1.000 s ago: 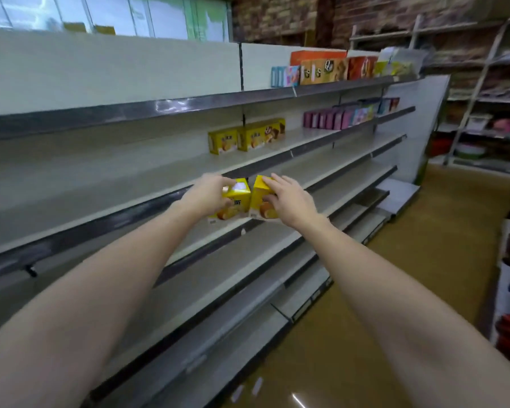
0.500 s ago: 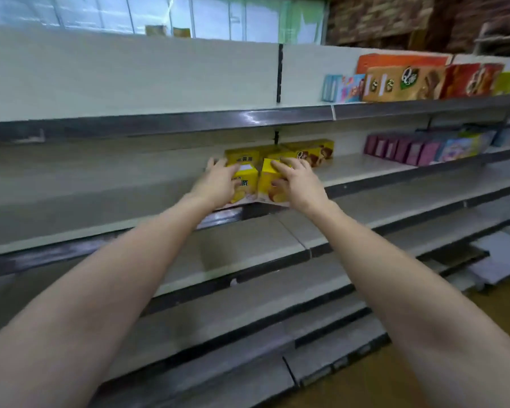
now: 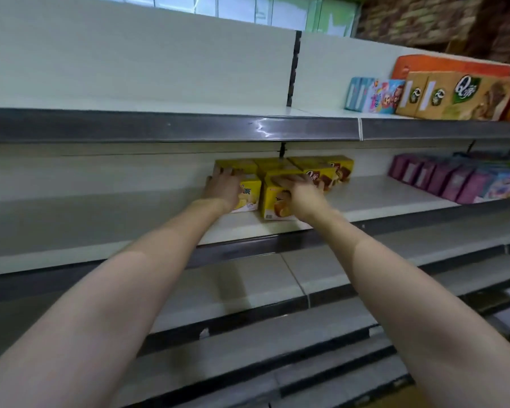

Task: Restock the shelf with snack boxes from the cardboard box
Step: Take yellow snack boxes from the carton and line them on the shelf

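**Yellow snack boxes set down on the middle shelf**

Pale, mostly bare shelf running left to right across the whole scene, dark metal edging along each tier. Two bare forearms reaching from near to far, meeting at centre. Half a second earlier, both boxes carried in the air ahead of the shelf edge; now both resting on the shelf board, pushed in toward the yellow row already standing at the back. So: this pair as good as placed, only release and straightening left, probably.

Left hand over the top of the left box, fingers spread and curled round its far upper edge. Right hand draped over the right box, fingers close together, gripping its top. Slight gap between the two boxes.

To the right, well apart: purple packets on the same tier. Above, on the top tier: a large tan carton and small pastel boxes. Nothing blocking the spot; upper shelf edge close overhead. Cardboard box not in sight.
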A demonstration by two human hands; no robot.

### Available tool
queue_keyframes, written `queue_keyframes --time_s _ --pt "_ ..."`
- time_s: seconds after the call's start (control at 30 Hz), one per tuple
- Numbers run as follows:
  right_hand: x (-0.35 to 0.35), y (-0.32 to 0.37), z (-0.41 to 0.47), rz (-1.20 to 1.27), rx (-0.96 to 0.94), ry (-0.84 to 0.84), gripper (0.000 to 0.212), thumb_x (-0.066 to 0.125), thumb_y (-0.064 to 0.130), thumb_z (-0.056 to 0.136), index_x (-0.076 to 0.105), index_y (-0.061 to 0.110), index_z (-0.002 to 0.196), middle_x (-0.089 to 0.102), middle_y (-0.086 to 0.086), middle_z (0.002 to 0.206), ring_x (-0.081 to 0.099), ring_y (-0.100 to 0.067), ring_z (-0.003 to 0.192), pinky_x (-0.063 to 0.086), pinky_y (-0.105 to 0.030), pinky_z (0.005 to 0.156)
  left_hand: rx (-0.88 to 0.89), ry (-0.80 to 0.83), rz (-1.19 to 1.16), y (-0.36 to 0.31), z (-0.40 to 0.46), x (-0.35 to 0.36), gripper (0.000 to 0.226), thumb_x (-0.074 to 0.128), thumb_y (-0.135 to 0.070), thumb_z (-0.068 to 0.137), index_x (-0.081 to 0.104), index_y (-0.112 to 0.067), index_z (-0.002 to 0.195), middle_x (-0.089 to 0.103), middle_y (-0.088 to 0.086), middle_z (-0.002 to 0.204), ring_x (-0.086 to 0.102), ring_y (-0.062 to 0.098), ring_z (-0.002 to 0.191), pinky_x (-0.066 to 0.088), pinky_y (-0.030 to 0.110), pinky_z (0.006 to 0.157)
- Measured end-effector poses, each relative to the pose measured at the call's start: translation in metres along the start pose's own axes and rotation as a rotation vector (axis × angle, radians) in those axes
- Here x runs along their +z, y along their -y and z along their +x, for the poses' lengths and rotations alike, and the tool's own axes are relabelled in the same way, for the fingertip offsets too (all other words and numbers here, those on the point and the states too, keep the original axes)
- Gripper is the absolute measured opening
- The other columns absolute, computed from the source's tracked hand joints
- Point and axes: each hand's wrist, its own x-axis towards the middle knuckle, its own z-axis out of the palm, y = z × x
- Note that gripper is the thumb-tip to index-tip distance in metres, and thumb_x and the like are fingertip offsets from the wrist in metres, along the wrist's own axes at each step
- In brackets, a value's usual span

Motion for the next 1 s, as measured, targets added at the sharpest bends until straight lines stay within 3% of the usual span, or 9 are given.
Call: queue_keyframes --time_s 0.1,0.17,0.27,0.4,0.63,0.9,1.0 --pt "0.007 -0.009 0.01 0.006 -0.014 -0.012 0.064 0.063 0.026 0.09 0.037 0.034 0.149 0.03 0.002 0.157 0.022 -0.029 0.145 0.024 -0.057 0.112 0.007 -0.019 0.024 -0.002 0.011 0.013 0.055 0.054 -0.029 0.098 0.036 -0.031 0.149 0.038 0.012 0.148 0.025 0.036 0.137 0.032 0.047 0.106" --pt "0.014 -0.015 0.009 0.022 -0.058 -0.031 0.071 0.068 0.034 0.085 0.037 0.032 0.148 0.029 0.0 0.156 0.021 -0.029 0.144 0.024 -0.059 0.113 0.031 -0.023 0.029 -0.001 0.016 0.021 0.065 0.064 -0.034 0.091 0.036 -0.031 0.149 0.037 0.01 0.148 0.024 0.035 0.138 0.031 0.049 0.107" --pt "0.021 -0.025 0.005 0.031 -0.103 -0.098 0.073 0.069 0.048 0.084 0.038 0.03 0.147 0.034 -0.001 0.152 0.026 -0.028 0.14 0.026 -0.057 0.111 0.017 -0.035 0.059 -0.003 0.026 0.027 0.071 0.071 -0.04 0.085 0.038 -0.031 0.147 0.041 0.009 0.144 0.028 0.038 0.135 0.033 0.048 0.105" --pt "0.028 -0.029 0.006 0.026 -0.133 -0.19 0.071 0.07 0.048 0.083 0.043 0.027 0.145 0.042 -0.003 0.145 0.033 -0.029 0.135 0.032 -0.055 0.106 -0.041 -0.075 0.069 -0.008 0.032 0.035 0.071 0.073 -0.043 0.084 0.041 -0.032 0.146 0.042 0.011 0.145 0.027 0.043 0.135 0.032 0.049 0.106" --pt "0.014 -0.034 0.019 0.104 -0.08 -0.01 0.076 0.073 0.043 0.083 0.034 0.033 0.147 0.027 0.002 0.156 0.022 -0.025 0.144 0.024 -0.051 0.112 -0.056 -0.071 0.084 -0.015 0.032 0.03 0.07 0.072 -0.034 0.084 0.04 -0.033 0.147 0.043 0.01 0.146 0.03 0.04 0.135 0.032 0.047 0.105" --pt "0.013 -0.041 0.016 0.039 -0.148 0.015 0.077 0.067 0.046 0.088 0.026 0.034 0.152 0.027 0.003 0.158 0.019 -0.023 0.148 0.006 -0.054 0.12 -0.123 -0.022 0.094 -0.03 0.026 0.023 0.067 0.069 -0.027 0.087 0.041 -0.026 0.147 0.035 0.01 0.151 0.025 0.038 0.139 0.032 0.052 0.106" --pt "0.003 -0.044 0.019 0.052 -0.164 0.078 0.082 0.07 0.04 0.087 0.023 0.034 0.153 0.024 0.002 0.161 0.018 -0.023 0.149 0.007 -0.053 0.121 -0.104 -0.093 0.117 -0.039 0.02 0.018 0.062 0.065 -0.018 0.086 0.045 -0.026 0.144 0.04 0.011 0.147 0.027 0.038 0.136 0.029 0.05 0.107"
